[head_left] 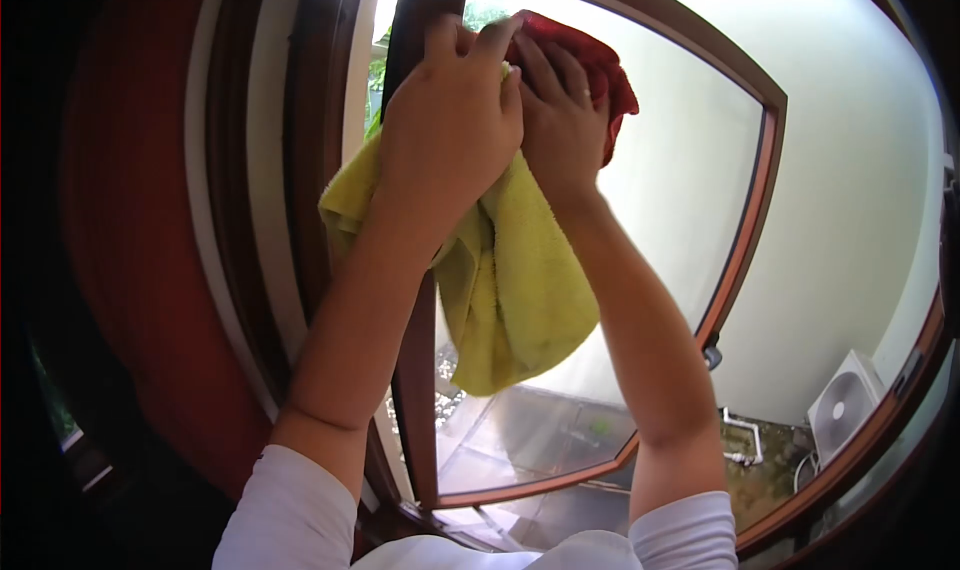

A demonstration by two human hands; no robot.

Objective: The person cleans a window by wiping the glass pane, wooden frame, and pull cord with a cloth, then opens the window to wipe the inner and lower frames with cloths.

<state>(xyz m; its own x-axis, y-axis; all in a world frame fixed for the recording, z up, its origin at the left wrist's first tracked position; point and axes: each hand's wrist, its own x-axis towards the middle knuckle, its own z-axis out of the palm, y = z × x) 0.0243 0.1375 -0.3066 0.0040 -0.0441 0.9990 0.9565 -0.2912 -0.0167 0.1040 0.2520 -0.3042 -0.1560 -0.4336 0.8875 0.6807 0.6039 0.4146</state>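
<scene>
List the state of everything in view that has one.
Left hand: closed on the yellow cloth
Right hand: raised, fingers over the red cloth
Yellow cloth: hanging in folds
Red cloth: bunched under the fingers
Window sash: open
Window handle: position unclear
Outdoor fan unit: upright, running or off can't be told

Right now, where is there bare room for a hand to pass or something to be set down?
Bare glass pane lies between the red cloth and the window handle; a hand could likely pass there. Outside, the paving below the yellow cloth looks bare. The pane's upper left is crowded with the left hand, right hand and both cloths.
</scene>
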